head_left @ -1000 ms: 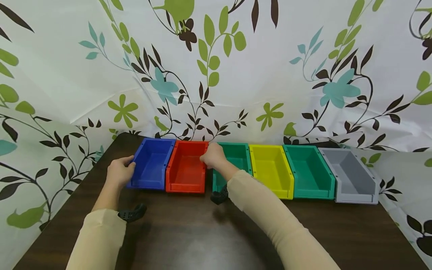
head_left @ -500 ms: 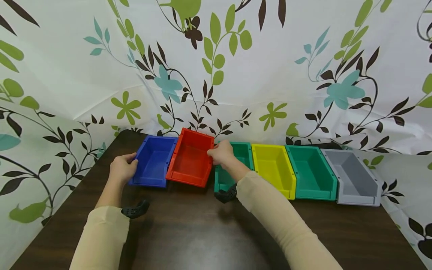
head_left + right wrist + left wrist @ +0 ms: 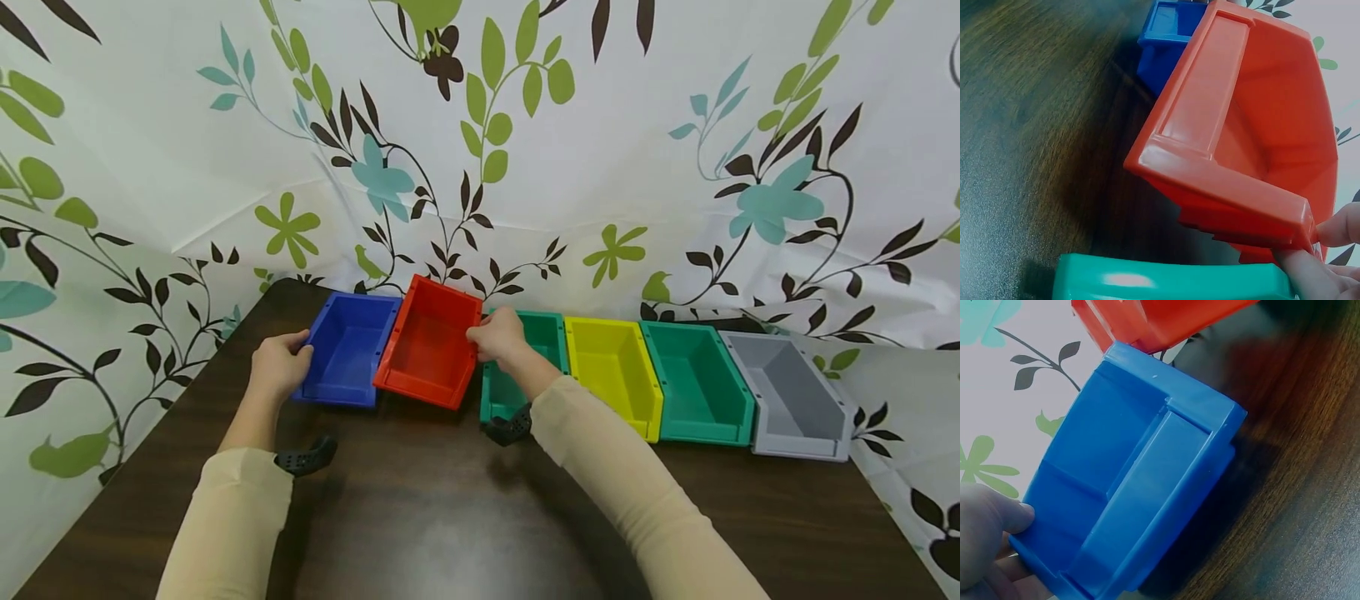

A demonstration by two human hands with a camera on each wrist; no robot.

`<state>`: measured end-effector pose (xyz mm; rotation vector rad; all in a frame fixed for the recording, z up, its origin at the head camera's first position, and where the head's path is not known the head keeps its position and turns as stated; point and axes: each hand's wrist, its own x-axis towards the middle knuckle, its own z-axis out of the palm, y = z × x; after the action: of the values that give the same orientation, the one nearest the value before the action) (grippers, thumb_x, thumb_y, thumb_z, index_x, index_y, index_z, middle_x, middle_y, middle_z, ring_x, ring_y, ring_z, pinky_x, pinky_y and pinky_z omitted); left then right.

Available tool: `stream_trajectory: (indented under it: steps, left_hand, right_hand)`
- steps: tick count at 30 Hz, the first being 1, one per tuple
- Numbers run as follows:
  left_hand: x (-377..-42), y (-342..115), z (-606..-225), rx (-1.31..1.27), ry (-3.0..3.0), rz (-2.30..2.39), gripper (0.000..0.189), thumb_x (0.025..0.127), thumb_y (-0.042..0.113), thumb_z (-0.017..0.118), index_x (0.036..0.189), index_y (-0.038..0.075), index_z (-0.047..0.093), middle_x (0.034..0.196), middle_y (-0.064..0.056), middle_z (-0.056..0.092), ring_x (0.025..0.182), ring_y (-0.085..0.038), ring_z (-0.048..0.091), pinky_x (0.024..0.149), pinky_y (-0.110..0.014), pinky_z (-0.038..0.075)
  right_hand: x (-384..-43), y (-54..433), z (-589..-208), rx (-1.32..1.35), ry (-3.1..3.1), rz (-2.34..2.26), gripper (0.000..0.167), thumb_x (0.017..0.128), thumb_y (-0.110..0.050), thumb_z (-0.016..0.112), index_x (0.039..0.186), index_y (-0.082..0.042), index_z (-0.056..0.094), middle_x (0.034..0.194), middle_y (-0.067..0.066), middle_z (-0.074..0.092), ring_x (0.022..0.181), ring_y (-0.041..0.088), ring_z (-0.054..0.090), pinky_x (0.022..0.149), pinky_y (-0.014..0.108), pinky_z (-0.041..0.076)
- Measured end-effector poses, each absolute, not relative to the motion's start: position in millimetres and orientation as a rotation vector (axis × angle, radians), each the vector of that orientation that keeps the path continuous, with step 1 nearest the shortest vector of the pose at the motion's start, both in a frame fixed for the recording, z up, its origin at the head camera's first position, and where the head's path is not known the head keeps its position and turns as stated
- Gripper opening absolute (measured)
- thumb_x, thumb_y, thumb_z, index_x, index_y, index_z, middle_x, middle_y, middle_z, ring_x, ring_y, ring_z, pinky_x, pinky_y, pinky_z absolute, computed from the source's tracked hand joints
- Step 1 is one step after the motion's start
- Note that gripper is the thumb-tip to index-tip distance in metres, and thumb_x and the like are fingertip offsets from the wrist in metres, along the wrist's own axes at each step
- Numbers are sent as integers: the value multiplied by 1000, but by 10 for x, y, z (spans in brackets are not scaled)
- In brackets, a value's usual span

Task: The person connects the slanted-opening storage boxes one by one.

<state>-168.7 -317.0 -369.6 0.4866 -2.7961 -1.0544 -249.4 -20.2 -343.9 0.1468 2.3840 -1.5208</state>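
My left hand (image 3: 279, 367) holds the left side rim of a blue storage bin (image 3: 347, 346). In the left wrist view its thumb (image 3: 1019, 515) lies over the rim while other fingers reach beneath. My right hand (image 3: 501, 336) pinches the right side rim of a red storage bin (image 3: 427, 346), thumb and fingers on either side of the wall. The red bin is tilted and its right side is raised above the table; its left side meets the blue bin. Both bins look empty inside. A green bin (image 3: 1166, 278) lies just below the right hand.
To the right of the green bin, a yellow bin (image 3: 615, 375), a second green bin (image 3: 697, 383) and a grey bin (image 3: 791, 396) stand side by side. A patterned sheet (image 3: 562, 150) hangs behind the dark wooden table (image 3: 435, 508).
My right hand has lifted and tilted the red bin out of the row, its right side upward. The blue bin has shifted slightly up, with my left hand still on its rim.
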Motion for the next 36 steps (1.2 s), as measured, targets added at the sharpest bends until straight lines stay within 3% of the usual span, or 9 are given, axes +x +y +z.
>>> stream_trajectory:
  steps: [12,21,30,33,36]
  left_hand:
    - [-1684,-3165,-3710,439,-2792,-1022,44,97,15,44,137,-5,45,135,-31,46,127,-48,41,103,-59,35]
    - [-1632,-3142,-3743,432,-2786,-1090,46,98,16,45,138,-5,43,135,-32,46,125,-47,44,100,-57,40]
    - [-1591,-3109,-3761,405,-2776,-1116,46,98,17,46,139,-4,43,135,-31,47,123,-46,47,99,-57,41]
    - [-1579,-3110,-3764,424,-2768,-1119,46,98,17,46,139,-3,43,135,-31,47,123,-46,47,99,-57,42]
    - [-1570,-3108,-3770,428,-2765,-1130,46,98,18,46,139,-3,43,135,-31,48,123,-46,48,98,-56,42]
  right_hand:
    - [-2556,-205,-3389,128,2427,-1477,20,87,-8,61,102,5,58,102,18,65,77,25,69,66,33,59]
    - [-2634,-215,-3363,42,2535,-1338,10,87,-6,60,79,1,60,83,12,61,60,18,58,55,27,57]
    - [-2693,-277,-3334,20,2614,-1187,11,83,-5,66,85,0,57,94,14,64,65,22,66,50,27,56]
    - [-2689,-277,-3342,-12,2617,-1174,13,81,-5,68,84,0,57,87,12,63,60,21,64,48,27,55]
    - [-2679,-242,-3341,-26,2616,-1187,13,81,-5,65,74,-2,55,75,10,59,55,19,61,48,25,54]
